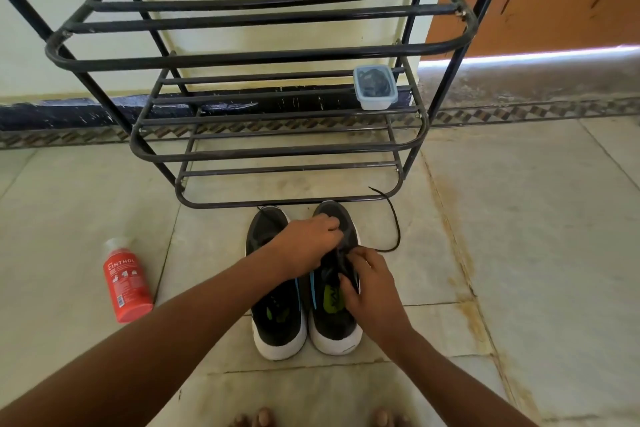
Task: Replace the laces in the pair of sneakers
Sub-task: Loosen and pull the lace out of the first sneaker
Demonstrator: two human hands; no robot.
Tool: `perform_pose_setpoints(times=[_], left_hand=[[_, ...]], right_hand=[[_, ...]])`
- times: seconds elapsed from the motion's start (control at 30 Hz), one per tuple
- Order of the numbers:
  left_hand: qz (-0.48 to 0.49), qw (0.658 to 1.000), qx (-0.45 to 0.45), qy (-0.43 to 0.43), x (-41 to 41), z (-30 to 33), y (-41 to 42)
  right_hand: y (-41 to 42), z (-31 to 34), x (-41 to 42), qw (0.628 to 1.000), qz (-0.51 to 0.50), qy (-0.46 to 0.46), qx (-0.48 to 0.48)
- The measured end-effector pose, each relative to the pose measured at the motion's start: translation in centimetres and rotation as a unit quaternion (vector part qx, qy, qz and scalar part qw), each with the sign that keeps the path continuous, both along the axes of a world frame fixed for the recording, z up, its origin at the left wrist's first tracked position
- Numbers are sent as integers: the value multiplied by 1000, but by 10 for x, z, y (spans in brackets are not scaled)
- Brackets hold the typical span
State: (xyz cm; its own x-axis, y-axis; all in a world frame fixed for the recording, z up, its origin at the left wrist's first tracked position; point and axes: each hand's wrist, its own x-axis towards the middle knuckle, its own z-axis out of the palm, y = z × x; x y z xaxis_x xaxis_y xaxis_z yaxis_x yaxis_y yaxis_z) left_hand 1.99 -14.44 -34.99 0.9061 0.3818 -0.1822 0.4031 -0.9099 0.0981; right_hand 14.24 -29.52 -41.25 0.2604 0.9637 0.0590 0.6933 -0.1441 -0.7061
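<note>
Presently, on the floor before the rack (263,55), both hands work the right sneaker (334,315): left hand (308,239) pinching its black lace (393,229), right hand (367,288) gripping the tongue; steady, eyelet-by-eyelet pulls should avoid snagging.

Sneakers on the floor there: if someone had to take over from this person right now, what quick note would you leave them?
Left hand: fingers curled over the lacing area of the right sneaker, pinching at it.
Right hand: grips the same shoe's tongue area near the opening.
Left sneaker stands beside it, untouched, toes toward the shoe rack.
A black lace trails from the right sneaker onto the floor, so it looks partly pulled out.
A lidded plastic box sits on the rack's middle shelf; contents unclear.
Left to do: finish this lace, then do the other shoe.
</note>
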Motion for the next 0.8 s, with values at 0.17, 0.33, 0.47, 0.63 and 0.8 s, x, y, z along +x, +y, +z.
perform_pose_setpoints(times=[0.17,0.33,0.47,0.63,0.8], left_hand=[[-3,1000,-15,12,-1,-1,7],[52,998,-40,-21,3,-4,0],[287,919,-185,-198,3,-5,0],[283,881,-339,-168,-6,4,14],[223,928,-275,-118,-12,-1,17]], right_hand=[[-4,-4,-10,1000,-18,14,3],[-3,-3,-15,999,-31,31,0],[-5,-6,-18,999,-38,34,-4],[-3,-8,-20,998,-46,26,-24],[-3,-10,-20,997,-52,33,-36]])
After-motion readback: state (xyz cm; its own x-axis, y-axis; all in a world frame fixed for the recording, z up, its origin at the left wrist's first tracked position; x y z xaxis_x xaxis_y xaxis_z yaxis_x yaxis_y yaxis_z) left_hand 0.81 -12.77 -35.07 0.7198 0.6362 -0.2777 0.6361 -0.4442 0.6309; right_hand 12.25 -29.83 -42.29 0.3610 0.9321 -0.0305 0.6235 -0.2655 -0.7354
